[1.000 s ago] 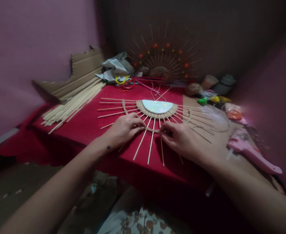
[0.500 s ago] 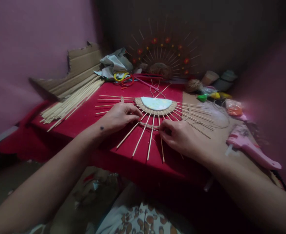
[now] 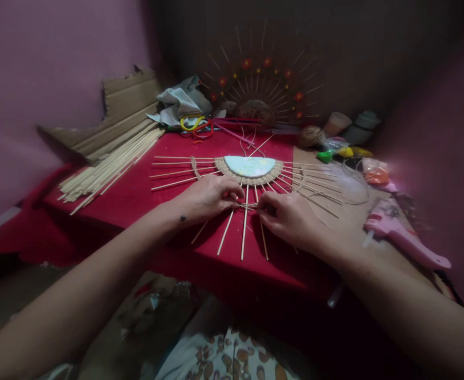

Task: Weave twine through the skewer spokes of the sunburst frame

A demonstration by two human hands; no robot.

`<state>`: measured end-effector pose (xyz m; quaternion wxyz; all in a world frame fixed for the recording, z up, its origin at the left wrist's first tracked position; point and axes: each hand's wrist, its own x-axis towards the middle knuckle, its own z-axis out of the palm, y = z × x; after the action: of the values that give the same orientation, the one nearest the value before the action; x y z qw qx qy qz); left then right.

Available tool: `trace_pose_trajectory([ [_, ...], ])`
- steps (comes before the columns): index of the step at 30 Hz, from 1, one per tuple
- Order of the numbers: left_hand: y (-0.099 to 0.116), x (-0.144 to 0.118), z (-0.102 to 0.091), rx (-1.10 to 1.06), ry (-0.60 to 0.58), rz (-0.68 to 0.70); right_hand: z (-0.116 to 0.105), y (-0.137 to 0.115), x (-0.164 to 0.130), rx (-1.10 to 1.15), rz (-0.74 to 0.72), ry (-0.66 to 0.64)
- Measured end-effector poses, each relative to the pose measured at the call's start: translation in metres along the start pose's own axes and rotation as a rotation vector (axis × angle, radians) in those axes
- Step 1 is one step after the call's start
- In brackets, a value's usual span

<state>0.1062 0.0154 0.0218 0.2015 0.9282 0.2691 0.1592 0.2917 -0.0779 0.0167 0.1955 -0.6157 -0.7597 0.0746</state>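
Your left hand (image 3: 216, 196) and right hand (image 3: 293, 216) pinch twine (image 3: 252, 206), running left-right between them across near-pointing sticks (image 3: 244, 235)

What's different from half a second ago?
The left hand has moved right, closer to the right hand, leaving a shorter span of twine showing between them. Whether it let go meanwhile is unclear. The right hand stays at the twine; the pale half-disc and pink glue gun lie as before.

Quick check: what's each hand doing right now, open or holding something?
Left hand: closed, pinching twine.
Right hand: closed, pinching the same twine.
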Motion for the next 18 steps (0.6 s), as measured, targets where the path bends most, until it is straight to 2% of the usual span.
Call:
trace_pose_trajectory([
  [3, -0.001, 0.004, 0.002, -0.019, -0.036, -0.037, 0.000, 0.001, 0.000, -0.007, 0.005, -0.010],
  [10, 0.008, 0.012, 0.000, -0.037, -0.110, -0.280, -0.006, -0.005, -0.002, 0.076, -0.020, -0.069],
  [15, 0.011, 0.020, -0.001, 0.053, -0.165, -0.316, -0.017, -0.016, -0.006, 0.260, -0.041, -0.287],
  [18, 0.012, 0.022, 0.000, 0.099, -0.186, -0.304, -0.020, -0.022, -0.011, 0.285, -0.105, -0.396],
])
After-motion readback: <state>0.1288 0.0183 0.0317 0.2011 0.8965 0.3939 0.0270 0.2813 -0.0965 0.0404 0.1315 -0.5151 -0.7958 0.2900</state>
